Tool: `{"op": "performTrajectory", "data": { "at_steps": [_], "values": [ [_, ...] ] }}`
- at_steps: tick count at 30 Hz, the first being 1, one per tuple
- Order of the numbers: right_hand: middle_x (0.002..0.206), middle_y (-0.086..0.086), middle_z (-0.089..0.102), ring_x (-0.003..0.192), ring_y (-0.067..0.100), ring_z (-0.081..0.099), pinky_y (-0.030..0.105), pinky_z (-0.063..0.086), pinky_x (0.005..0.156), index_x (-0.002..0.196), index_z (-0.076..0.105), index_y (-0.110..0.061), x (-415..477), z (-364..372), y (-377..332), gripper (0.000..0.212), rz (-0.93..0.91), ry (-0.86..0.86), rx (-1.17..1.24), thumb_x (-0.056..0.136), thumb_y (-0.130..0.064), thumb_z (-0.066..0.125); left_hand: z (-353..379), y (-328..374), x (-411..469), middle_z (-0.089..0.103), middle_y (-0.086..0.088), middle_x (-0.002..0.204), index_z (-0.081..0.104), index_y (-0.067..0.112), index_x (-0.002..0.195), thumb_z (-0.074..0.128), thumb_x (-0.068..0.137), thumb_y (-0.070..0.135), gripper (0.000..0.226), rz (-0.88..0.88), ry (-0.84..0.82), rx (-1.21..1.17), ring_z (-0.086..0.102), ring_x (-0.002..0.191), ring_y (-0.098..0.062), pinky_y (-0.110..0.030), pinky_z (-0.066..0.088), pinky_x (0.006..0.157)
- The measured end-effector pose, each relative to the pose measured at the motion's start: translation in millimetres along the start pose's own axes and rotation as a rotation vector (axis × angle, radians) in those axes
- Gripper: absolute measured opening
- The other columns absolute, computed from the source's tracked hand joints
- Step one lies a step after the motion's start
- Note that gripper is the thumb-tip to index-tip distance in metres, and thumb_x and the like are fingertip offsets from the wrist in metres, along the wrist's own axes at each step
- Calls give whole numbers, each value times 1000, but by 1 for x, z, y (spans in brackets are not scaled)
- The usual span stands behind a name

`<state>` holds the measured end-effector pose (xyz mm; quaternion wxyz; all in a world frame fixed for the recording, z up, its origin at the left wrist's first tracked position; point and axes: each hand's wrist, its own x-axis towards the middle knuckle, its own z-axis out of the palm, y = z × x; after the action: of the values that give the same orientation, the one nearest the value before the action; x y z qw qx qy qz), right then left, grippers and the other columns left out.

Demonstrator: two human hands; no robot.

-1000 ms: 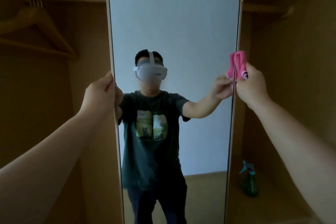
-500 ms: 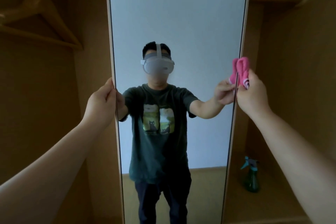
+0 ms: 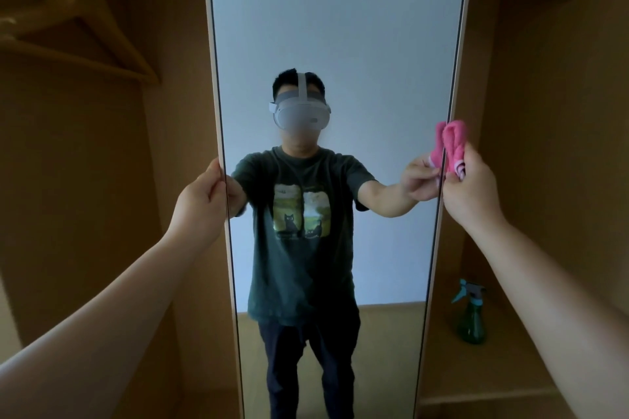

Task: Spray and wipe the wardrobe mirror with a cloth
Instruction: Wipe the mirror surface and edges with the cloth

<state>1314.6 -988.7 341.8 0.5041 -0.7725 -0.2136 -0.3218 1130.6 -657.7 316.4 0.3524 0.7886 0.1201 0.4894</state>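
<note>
A tall mirror (image 3: 340,27) in a pale frame stands upright in the middle of the wardrobe and reflects a person with a headset. My left hand (image 3: 200,201) grips the mirror's left edge at mid height, thumb on the front. My right hand (image 3: 471,187) holds a bunched pink cloth (image 3: 454,143) against the mirror's right edge, level with the left hand. A green spray bottle (image 3: 471,313) with a teal trigger stands on the wardrobe floor, lower right, apart from both hands.
Wooden hangers (image 3: 85,20) hang from a rail at the upper left. Brown wardrobe walls (image 3: 561,112) close in on both sides, and a low wooden shelf (image 3: 483,378) lies under the bottle.
Both hands and the pink cloth have slid slightly down the mirror's edges, and the view has tilted up, so the mirror's top edge now touches the top of the frame.
</note>
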Motion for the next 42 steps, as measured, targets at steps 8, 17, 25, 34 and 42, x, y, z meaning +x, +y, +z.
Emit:
{"op": "performTrajectory", "data": {
  "at_steps": [8, 17, 25, 34, 42],
  "values": [
    [124, 8, 60, 113, 26, 58, 36, 48, 94, 145, 39, -24, -15, 4, 9, 54, 25, -16, -24, 95, -5, 51, 3, -14, -12, 65, 1, 96, 51, 14, 131, 38, 102, 18, 32, -53, -64, 37, 62, 75, -6, -9, 43, 53],
    [125, 8, 60, 115, 25, 58, 36, 49, 96, 145, 39, -25, -34, 9, 20, 55, 57, -36, -8, 96, -8, 54, 8, -28, -27, 63, -5, 113, 48, 16, 137, 38, 102, 18, 37, -95, -105, 27, 63, 93, -14, -24, 53, 77],
    [118, 9, 62, 109, 25, 59, 33, 49, 91, 140, 45, -19, -47, 12, 28, 48, 58, -35, 7, 95, -6, 54, 14, -40, -39, 62, 14, 90, 58, 43, 106, 38, 102, 22, 29, -129, -92, -21, 61, 73, -4, -9, 46, 50],
    [122, 9, 61, 113, 25, 58, 30, 47, 92, 146, 41, -21, -70, 16, 39, 55, 96, -55, 16, 95, -3, 53, 22, -67, -57, 65, 7, 113, 58, 30, 124, 39, 102, 24, 29, -212, -160, -86, 62, 98, -7, -18, 48, 80],
    [122, 11, 62, 113, 27, 58, 34, 47, 95, 144, 44, -18, -93, 21, 53, 52, 153, -76, 9, 95, -3, 54, 26, -80, -74, 62, 14, 115, 55, 39, 123, 39, 102, 22, 31, -213, -192, -76, 57, 107, -3, -13, 38, 84]
  ]
}}
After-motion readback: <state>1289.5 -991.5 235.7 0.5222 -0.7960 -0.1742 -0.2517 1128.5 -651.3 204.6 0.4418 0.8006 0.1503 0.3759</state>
